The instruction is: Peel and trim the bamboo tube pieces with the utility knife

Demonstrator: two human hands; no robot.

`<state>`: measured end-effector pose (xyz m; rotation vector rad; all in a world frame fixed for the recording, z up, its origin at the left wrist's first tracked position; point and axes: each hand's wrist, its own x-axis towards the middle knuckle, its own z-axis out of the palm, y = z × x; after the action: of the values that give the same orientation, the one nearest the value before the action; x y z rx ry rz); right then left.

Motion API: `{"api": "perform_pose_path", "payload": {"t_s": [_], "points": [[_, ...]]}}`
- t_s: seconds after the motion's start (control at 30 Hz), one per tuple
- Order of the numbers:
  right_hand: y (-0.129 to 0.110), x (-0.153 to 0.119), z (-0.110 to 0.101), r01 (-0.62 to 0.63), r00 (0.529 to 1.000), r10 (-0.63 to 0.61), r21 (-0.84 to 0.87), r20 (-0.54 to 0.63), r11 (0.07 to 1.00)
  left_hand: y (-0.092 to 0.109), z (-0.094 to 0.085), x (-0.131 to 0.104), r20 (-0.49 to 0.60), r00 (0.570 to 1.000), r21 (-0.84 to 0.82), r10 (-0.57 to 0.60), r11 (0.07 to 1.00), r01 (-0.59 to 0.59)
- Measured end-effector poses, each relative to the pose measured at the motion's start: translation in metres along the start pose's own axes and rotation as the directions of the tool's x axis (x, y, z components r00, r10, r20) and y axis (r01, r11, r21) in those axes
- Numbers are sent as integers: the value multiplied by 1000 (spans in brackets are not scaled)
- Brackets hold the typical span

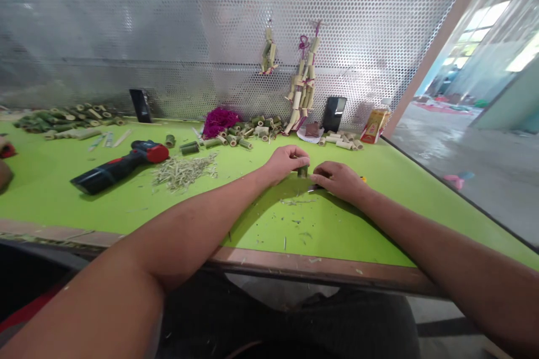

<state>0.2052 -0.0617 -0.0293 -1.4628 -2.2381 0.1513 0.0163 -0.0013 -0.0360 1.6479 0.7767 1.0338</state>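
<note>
My left hand (pixel 287 164) is closed on a short green bamboo tube (pixel 302 171), which stands upright near the table's middle. Just to its right, my right hand (pixel 339 179) rests low over the green tabletop (pixel 261 210), its fingers wrapped round a knife. A thin metal blade (pixel 314 188) pokes out under the fingertips, and a bit of yellow handle shows behind the hand. The rest of the knife is hidden. Blade and tube appear slightly apart. Small bamboo shavings (pixel 297 202) lie scattered in front of both hands.
A black-and-red cordless tool (pixel 122 164) lies left, beside a heap of shavings (pixel 185 171). Cut bamboo tubes (pixel 261 126), purple string (pixel 219 122), a phone (pixel 334 114) and a bottle (pixel 376 122) line the back. Another person's hand (pixel 4 173) shows at the left edge.
</note>
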Motion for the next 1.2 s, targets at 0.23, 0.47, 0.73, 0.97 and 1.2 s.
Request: {"api": "perform_pose_path", "payload": {"t_s": [0.23,0.47,0.73,0.97,1.2], "points": [[2,1,7,73,996,-63,169,-64,983,5,9,-4,43,998,36,43,998,-44],[2,1,7,55,996,-43,156,-79,986,7,10,-4,53,997,67,55,996,-58],[-3,1,0,25,990,-17,53,-141,998,8,10,-6,53,997,124,62,990,-68],[5,1,-7,-122,969,101,-80,-224,989,7,4,-4,52,996,154,73,985,-80],[3,1,-2,-38,989,52,106,-138,994,6,6,-3,2,996,142,94,985,-93]]}}
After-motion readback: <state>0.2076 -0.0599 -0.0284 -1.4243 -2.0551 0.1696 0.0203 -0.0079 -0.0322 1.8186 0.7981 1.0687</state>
